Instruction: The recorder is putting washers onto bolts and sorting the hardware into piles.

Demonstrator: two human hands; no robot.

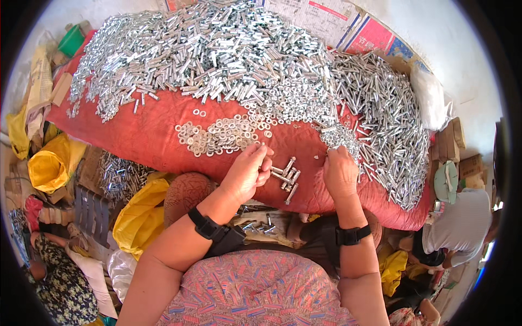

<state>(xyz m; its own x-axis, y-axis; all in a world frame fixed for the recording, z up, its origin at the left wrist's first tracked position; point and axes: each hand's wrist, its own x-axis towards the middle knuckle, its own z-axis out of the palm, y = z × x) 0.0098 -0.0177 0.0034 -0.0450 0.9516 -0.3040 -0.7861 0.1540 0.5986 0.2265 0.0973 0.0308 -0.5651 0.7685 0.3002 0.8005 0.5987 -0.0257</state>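
My left hand (249, 173) is closed in a pinch just in front of a patch of flat washers (217, 136). Something tiny may be at its fingertips, too small to make out. Fingers curled, my right hand (341, 173) is at the near edge of a small heap of nuts (338, 136); what its fingertips hold, if anything, is hidden. Between my hands, nearer the left one, several bolts (292, 179) with fittings on them lie loosely grouped on the red cloth (147, 122).
A broad heap of metal sleeves (217, 49) covers the far side, with a heap of bolts (389, 119) at the right. Yellow sacks (138, 214) and a crate (92, 214) stand at the left. A person in grey (462, 223) is at the right, another in dark florals (62, 282) at the left.
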